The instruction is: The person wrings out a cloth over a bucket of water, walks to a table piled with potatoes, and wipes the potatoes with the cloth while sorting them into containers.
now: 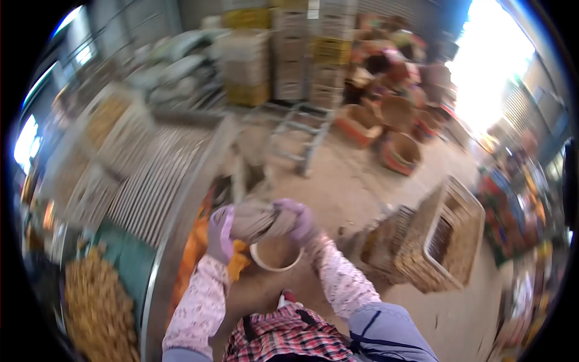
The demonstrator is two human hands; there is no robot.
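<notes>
My left hand, in a purple glove, grips one end of a twisted grey cloth. Around the other end my right hand, gloved the same way, is closed. The cloth is stretched between both hands, above a round bucket with a pale rim. What lies in the bucket is brownish and too blurred to make out. A yellow-orange piece of fabric or glove shows beside my left wrist, next to the bucket.
To the left runs a metal-edged roller conveyor carrying white crates, with a heap of brownish pieces nearby. Woven baskets stand at right. Behind are a ladder-like metal frame, stacked crates and piled baskets.
</notes>
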